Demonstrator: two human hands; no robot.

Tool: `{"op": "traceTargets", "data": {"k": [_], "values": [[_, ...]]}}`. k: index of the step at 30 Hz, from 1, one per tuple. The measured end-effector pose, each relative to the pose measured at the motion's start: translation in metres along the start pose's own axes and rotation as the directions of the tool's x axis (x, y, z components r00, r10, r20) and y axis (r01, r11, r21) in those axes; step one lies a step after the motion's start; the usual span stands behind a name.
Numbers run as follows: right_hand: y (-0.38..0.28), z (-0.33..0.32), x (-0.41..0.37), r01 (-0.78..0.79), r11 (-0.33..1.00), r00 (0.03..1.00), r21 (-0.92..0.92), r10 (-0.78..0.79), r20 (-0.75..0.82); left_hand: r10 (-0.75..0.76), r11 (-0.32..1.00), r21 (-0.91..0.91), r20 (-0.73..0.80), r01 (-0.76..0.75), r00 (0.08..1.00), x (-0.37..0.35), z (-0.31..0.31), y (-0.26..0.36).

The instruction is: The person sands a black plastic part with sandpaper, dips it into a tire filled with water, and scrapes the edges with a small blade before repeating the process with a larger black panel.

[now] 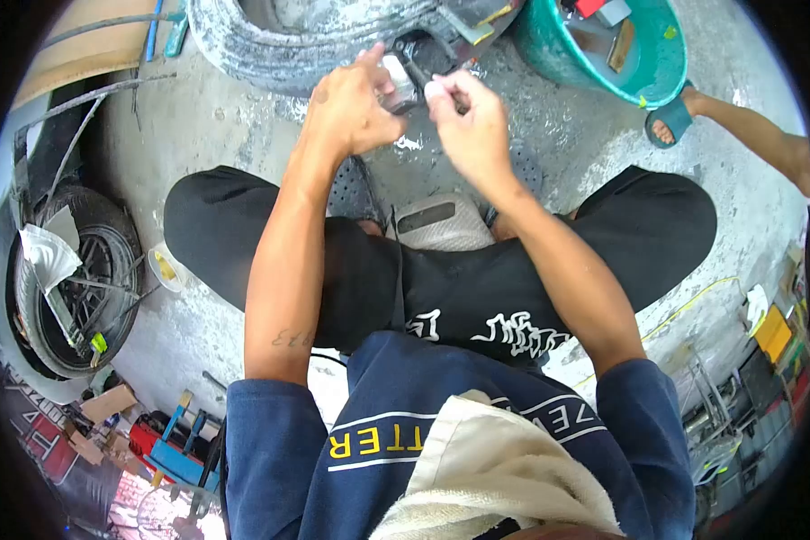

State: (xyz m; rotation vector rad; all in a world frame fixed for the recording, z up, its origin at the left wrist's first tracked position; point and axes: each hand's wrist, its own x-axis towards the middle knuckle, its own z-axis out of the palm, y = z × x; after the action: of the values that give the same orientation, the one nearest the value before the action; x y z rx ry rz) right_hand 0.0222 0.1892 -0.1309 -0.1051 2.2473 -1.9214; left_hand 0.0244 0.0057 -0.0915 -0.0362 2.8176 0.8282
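Observation:
At the top centre, my left hand [355,103] is closed on a small part with a pale, shiny face [400,83]. Just right of it, my right hand [470,117] pinches the lower end of a thin dark piece [416,68] that runs up beside the pale part. Both hands are above the floor, in front of a grey, dusty tyre [270,56]. A flat tool with a greenish edge [468,25] lies on the tyre. The exact shape of what the fingers hold is partly hidden.
A green tub [549,58] with murky water and blocks stands at the upper right. Beside it is another person's sandalled foot [664,131]. A grey box-like seat [450,236] sits between my legs. A wheel [85,279] and a white cup [165,267] are at left.

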Motion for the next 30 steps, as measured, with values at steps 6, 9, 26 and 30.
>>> {"op": "traceTargets", "data": {"k": [6, 9, 26, 30], "values": [[-0.014, -0.005, -0.026, -0.023, 0.999, 1.0, -0.04, 0.023, -0.005, -0.098, 0.992, -0.079, 0.065, 0.103, 0.993, -0.006, -0.001, 0.001], [-0.008, 0.003, -0.008, 0.007, 0.99, 0.999, -0.14, -0.012, -0.031, -0.039, 0.999, 0.01, 0.043, 0.039, 0.998, -0.002, 0.001, 0.0], [-0.003, 0.003, -0.006, -0.083, 0.996, 0.996, 0.005, 0.083, 0.025, 0.02, 0.999, -0.048, 0.045, -0.018, 0.999, 0.005, 0.001, -0.008], [-0.014, 0.004, -0.026, -0.025, 1.0, 0.999, 0.017, 0.026, -0.038, 0.031, 0.998, -0.059, 0.051, -0.028, 0.998, 0.002, -0.007, -0.006]]}}
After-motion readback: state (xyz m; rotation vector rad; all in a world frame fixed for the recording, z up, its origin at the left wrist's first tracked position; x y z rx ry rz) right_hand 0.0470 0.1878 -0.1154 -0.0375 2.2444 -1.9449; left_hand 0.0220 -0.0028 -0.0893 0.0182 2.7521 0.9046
